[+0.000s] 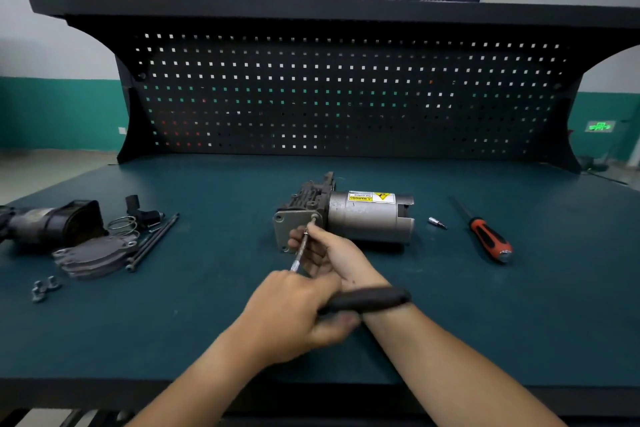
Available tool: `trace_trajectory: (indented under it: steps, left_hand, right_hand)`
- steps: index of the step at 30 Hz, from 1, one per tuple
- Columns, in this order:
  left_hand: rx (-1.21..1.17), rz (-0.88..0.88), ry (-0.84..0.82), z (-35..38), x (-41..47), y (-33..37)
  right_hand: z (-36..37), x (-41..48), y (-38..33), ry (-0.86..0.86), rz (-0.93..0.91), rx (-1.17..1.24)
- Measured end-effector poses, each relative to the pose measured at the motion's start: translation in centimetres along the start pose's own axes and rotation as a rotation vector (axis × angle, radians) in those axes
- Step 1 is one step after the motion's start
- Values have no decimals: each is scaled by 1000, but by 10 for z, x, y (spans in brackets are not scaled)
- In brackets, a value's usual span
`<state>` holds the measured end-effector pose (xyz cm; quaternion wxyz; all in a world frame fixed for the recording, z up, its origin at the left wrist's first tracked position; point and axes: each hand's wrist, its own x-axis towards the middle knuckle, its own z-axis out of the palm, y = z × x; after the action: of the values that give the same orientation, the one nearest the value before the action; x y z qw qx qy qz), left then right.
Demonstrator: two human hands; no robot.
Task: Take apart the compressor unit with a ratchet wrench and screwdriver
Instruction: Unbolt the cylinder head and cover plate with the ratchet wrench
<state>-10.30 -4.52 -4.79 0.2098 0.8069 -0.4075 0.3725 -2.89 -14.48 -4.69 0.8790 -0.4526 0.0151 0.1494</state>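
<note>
The grey compressor unit [360, 218] lies on its side in the middle of the bench, with a yellow warning label on top and a square end plate facing me. My left hand [294, 312] grips the black handle of the ratchet wrench [367, 298]. Its thin metal extension [300, 251] runs up to a bolt at the end plate's upper right corner. My right hand [327, 251] pinches that extension close to the plate. A red and black screwdriver [485, 234] lies to the right of the unit.
A small socket bit [437, 222] lies between the unit and the screwdriver. At the left lie removed parts: a dark motor housing [52, 222], flat cover plates [93, 256], springs [123, 225], long bolts [154, 241] and small clips [45, 288]. A pegboard [346, 90] backs the bench.
</note>
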Motion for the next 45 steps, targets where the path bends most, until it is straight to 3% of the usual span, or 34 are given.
trace_trajectory:
  steps: [1,3,4,6,7,8,10,14,16,17,19,23,26,28,30,34,36,37,39,42,45]
  left_hand:
    - [-208,-174,130,-1,2,8]
    - [-869,-653,535,-2,13,20]
    - [-1113,-797,721,-1,16,23]
    - [-1258,-898,960,6,21,23]
    - [-1283,-888,997,7,23,24]
    - [-1286,-874,981,10,24,23]
    - [-1120,-737,779,8,19,22]
    - [-91,-124,-86,-3,13,6]
    - [63,-66,-305,-1,8,-4]
    - [32,-60,-292,0,8,-6]
    - [-199,-133,-43,1,5,3]
    - [-1096,-805,700,2,16,20]
    - [-1304,-952,956,1,23,14]
    - [-1290,-935,922,-1,21,7]
    - [-1113,-822,730,-3,14,1]
    - [-254,-97,114,-10,4,-17]
    - [12,101,-80,-11,1,-21]
    - [34,121,-82,-9,-1,-21]
    - [-120,-18,38,-6,-4,-13]
    - [-814,-600,423,-3,5,3]
    - [-1144,-901,732,-5,19,6]
  right_hand:
    - [0,0,-1,-14,1,20]
    - [-2,-1,-3,-58,25,71]
    - [-3,-2,-4,-84,38,86]
    - [-5,-6,-5,-117,54,90]
    - [-4,-7,-5,-120,53,81]
    - [-4,-8,-5,-113,48,73]
    - [-1,-7,-4,-77,37,69]
    - [2,-5,-5,-31,11,12]
    - [1,-5,-3,-3,-3,-44]
    - [1,-4,-2,5,-14,-57]
    - [0,-2,-3,-4,-24,-47]
    - [0,-4,-3,-60,33,-5]
    - [0,-5,-3,-80,34,-28]
    - [1,-5,-3,-61,35,-14]
    - [3,-3,-4,-40,57,-14]
    - [4,0,-5,-18,69,-56]
    - [3,1,-6,5,67,-129]
    - [3,1,-6,17,67,-166]
    - [3,1,-9,24,85,-193]
    - [4,1,-15,12,140,-219]
    - [3,1,-15,-19,143,-164]
